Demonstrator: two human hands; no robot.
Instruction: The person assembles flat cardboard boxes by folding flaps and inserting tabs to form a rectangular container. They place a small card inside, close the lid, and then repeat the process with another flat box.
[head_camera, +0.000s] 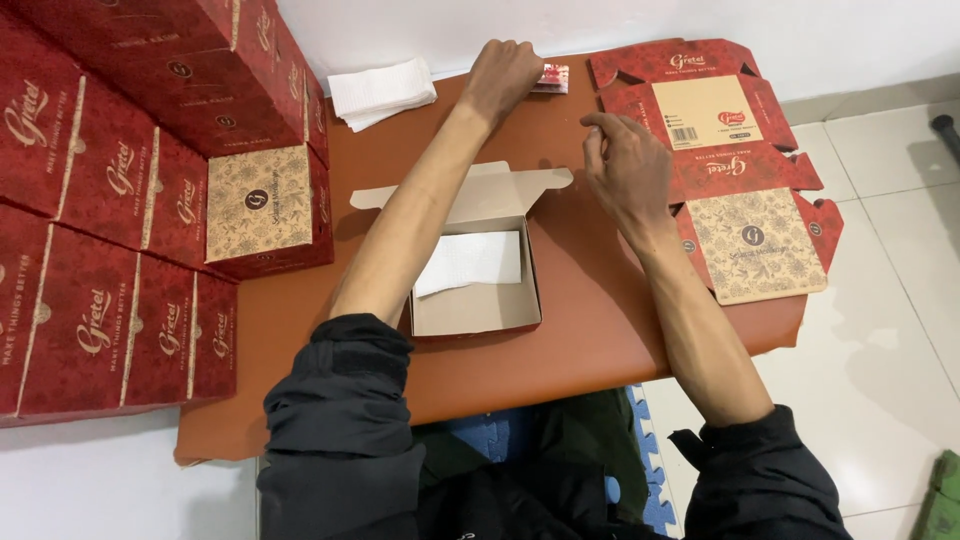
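Left hand (503, 72): closed on small red packet (552, 78), far tabletop (580, 340) edge. Right hand (622, 165): loosely curled, empty, beside flattened carton (740, 170). Open box (478, 270), white paper liner (472, 262) inside.

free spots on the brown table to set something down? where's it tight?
Free: the near strip of the table in front of the open box; a patch between that box and the stacked red boxes. Crowded: far edge, where the left hand touches a small packet beside the white paper stack; right side under the flat carton and right hand.
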